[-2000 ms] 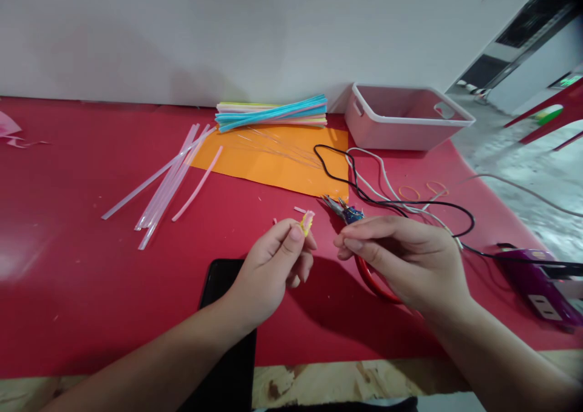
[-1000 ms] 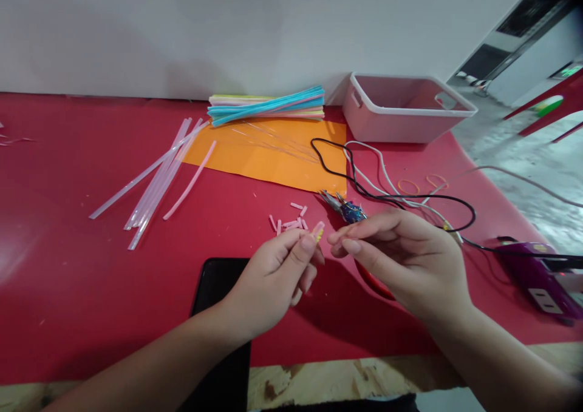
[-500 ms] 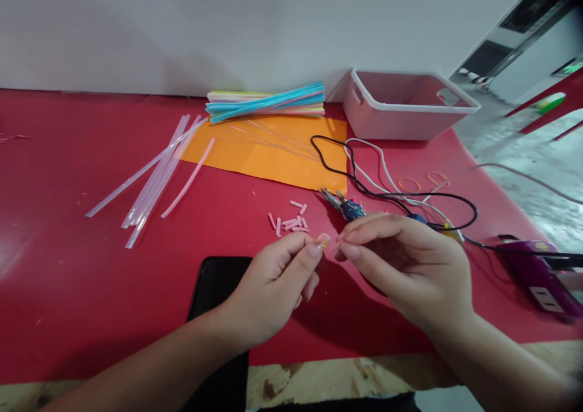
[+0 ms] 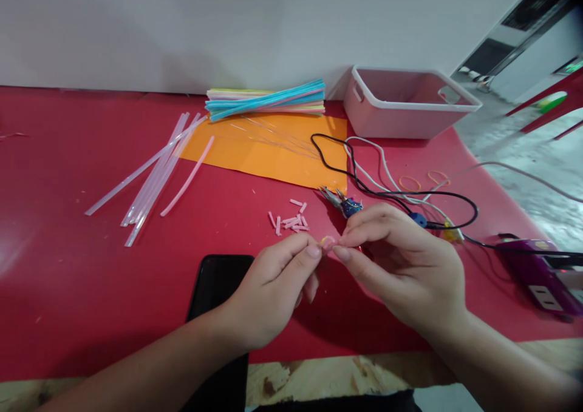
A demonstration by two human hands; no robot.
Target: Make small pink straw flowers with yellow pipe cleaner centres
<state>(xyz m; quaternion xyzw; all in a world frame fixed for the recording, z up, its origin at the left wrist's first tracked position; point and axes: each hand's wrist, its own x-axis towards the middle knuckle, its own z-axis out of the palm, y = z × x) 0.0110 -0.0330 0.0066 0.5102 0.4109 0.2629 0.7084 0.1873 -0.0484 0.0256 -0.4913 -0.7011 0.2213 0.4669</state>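
Note:
My left hand (image 4: 282, 284) is closed in a pinch on a small pink and yellow piece (image 4: 327, 241), its exact kind too small to tell. From the other side my right hand (image 4: 401, 260) meets it, thumb and index finger pinched on the piece's pink right end. Just behind the fingertips lie several short cut pink pieces (image 4: 291, 222) in a loose heap. Pliers with blue handles (image 4: 339, 202) rest beyond my right hand, which partly covers them. Below my left forearm is a black phone (image 4: 221, 281), partly hidden.
Clear plastic sticks (image 4: 155, 181) and a curved pink strip (image 4: 189, 175) lie at left. Pipe cleaners (image 4: 266, 101) rest by an orange sheet (image 4: 264, 151). A pink bin (image 4: 392, 121) stands at the back right. Cables (image 4: 387, 184) run to a purple power strip (image 4: 537, 272).
My right hand has moved slightly left, closing the small gap between the two hands' fingertips. Its fingers now meet the pink and yellow piece. Objects on the table stay put.

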